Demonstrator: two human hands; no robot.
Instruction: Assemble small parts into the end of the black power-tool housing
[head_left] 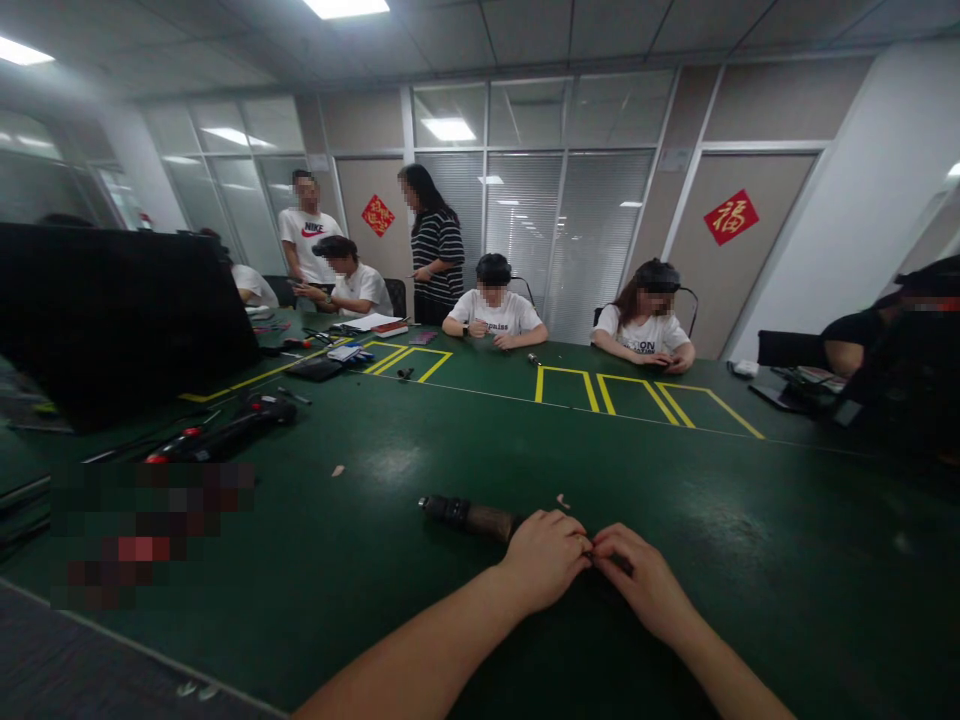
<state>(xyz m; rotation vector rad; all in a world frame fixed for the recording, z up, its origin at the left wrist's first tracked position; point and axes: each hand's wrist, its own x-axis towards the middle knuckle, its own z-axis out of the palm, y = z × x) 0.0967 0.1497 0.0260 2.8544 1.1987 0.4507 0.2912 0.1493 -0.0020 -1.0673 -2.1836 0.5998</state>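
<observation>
A dark cylindrical tool (480, 518) with a metal tip at its left end lies on the green table (360, 580). Its right end runs under my left hand (546, 556), whose fingers are bent over it. My right hand (637, 572) meets the left fingertips, with thumb and forefinger pinched together. Whatever sits between the fingertips is too small and hidden to name. A small pale scrap (562, 501) lies just beyond my hands.
At the left stand a large black monitor (120, 320) and a black-and-red power tool (240, 425). Another scrap (338, 470) lies left of centre. Yellow tape outlines (566, 372) mark the far side, where several people sit or stand. A dark bulky object (911, 370) is at the right.
</observation>
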